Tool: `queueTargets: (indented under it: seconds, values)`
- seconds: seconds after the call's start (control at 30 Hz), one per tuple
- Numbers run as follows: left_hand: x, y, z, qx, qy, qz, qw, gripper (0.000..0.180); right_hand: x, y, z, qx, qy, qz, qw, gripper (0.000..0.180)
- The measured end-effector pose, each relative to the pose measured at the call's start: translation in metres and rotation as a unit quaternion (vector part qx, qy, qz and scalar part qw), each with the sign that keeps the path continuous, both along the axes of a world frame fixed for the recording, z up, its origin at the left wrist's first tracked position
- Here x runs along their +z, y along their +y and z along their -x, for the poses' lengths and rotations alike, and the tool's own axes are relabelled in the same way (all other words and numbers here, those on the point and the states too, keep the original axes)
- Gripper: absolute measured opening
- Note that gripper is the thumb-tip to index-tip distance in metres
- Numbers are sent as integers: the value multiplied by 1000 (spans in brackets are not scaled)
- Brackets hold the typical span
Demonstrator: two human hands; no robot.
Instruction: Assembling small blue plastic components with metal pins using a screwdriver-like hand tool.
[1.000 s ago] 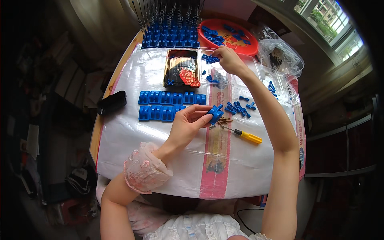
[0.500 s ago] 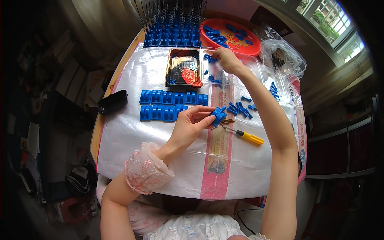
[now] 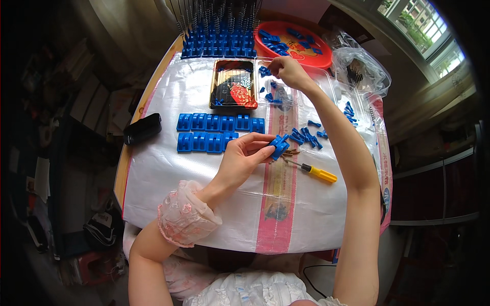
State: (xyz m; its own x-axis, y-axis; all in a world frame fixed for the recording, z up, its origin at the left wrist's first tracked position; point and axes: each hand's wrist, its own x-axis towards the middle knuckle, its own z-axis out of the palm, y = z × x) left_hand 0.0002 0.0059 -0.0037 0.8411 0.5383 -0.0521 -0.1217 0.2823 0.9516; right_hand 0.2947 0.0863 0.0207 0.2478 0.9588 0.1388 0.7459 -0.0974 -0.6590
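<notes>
Your left hand [image 3: 244,159] sits near the middle of the white plastic-covered table [image 3: 168,178], fingers curled closed around a small blue plastic block [image 3: 278,146], pinched between thumb and fingertips. The block hovers just above the sheet, right beside the yellow-handled screwdriver [image 3: 312,171] lying on the red printed stripe. Your right hand [image 3: 287,70] is stretched far forward, fingers bunched together over the scattered small blue plastic pieces [image 3: 265,71] near the dark rectangular tray [image 3: 233,84]; you cannot tell whether it actually grips one. Two rows of blue plastic blocks [image 3: 217,133] lie flat just to the left of your left hand. More loose blue clips [image 3: 305,136] lie just beyond the held block. A round red tray [image 3: 293,43] with blue parts stands at the far edge, a black rectangular case [image 3: 142,128] at the left edge.
</notes>
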Motion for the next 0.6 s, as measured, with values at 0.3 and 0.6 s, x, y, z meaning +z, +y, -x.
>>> queueTargets:
  seconds: [0.3,0.6]
  values:
    - [0,0,0,-5,2,0,1000,28,-9,8,4,-10,-38,-50,998,33]
    - [3,0,1,-4,8,0,1000,28,-2,8,4,35,41,-13,998,36]
